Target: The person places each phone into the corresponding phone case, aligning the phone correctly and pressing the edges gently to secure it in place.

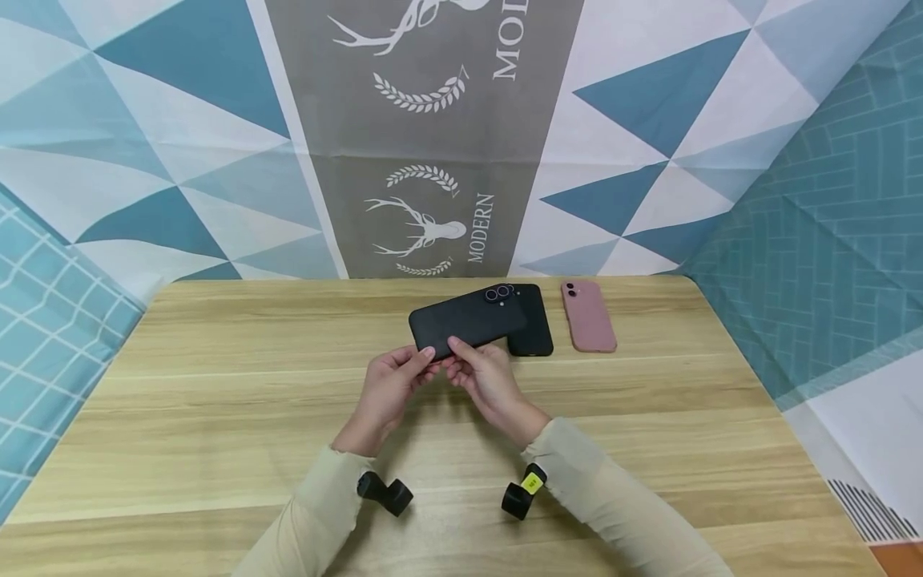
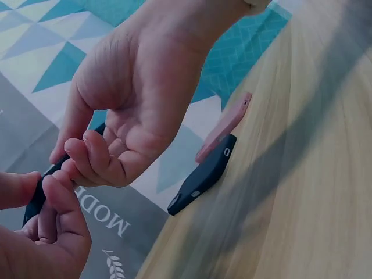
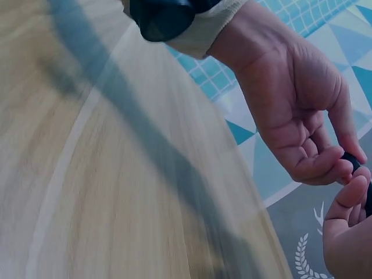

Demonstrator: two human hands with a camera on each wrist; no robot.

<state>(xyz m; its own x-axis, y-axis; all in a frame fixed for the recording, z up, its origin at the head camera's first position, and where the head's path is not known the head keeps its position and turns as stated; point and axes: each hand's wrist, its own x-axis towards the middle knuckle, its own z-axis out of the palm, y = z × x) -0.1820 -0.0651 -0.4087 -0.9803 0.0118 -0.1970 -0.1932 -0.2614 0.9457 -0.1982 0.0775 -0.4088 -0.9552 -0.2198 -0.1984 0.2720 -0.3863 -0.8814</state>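
Observation:
A black smartphone (image 1: pixel 465 320) is raised over the far part of the table, tilted, its back with two round camera lenses facing up. My left hand (image 1: pixel 389 393) pinches its near edge at the left corner, thumb on the back and fingers curled beneath. Close beside it, my right hand (image 1: pixel 493 389) pinches the same edge, thumb also on the back. In the left wrist view the curled fingers of both hands nearly meet along the phone's dark edge. A second black phone (image 1: pixel 535 328) lies on the table, partly covered by the held one in the head view.
A pink phone (image 1: pixel 590 320) lies to the right of the second black phone, near the far edge of the wooden table (image 1: pixel 216 417). Behind the table hangs a patterned cloth (image 1: pixel 433 136) with deer and triangles. Black wrist cameras sit on both sleeves.

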